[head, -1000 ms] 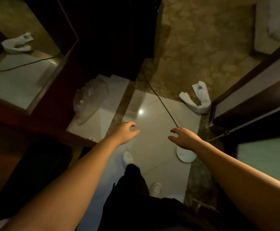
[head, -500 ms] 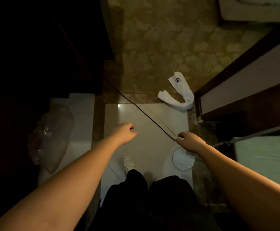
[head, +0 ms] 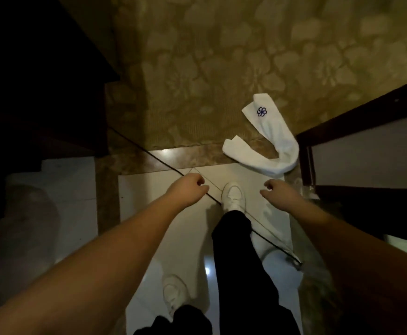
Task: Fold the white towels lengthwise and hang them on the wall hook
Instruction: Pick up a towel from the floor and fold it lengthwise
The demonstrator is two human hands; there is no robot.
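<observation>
A: Where's the white towel [head: 267, 143]?
B: Right of centre, crumpled on the floor at the carpet edge. Left hand [head: 190, 188] & right hand [head: 278, 193] — both loosely curled, holding nothing.
A: Tip?
B: Crouch, grab both short ends — mind the black cable [head: 159, 160].

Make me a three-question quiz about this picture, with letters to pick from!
1. Where does the white towel lie?
A. on a hook
B. on the floor, across carpet and tile
C. in a hand

2. What colour is the towel's flower mark?
A. blue
B. red
C. green

3. What do the left hand and right hand hold?
A. the towel
B. a cord
C. nothing

Answers: B, it sprawls over the carpet edge; A, the mark is blue; C, both hands hang loosely curled above the floor.
</observation>
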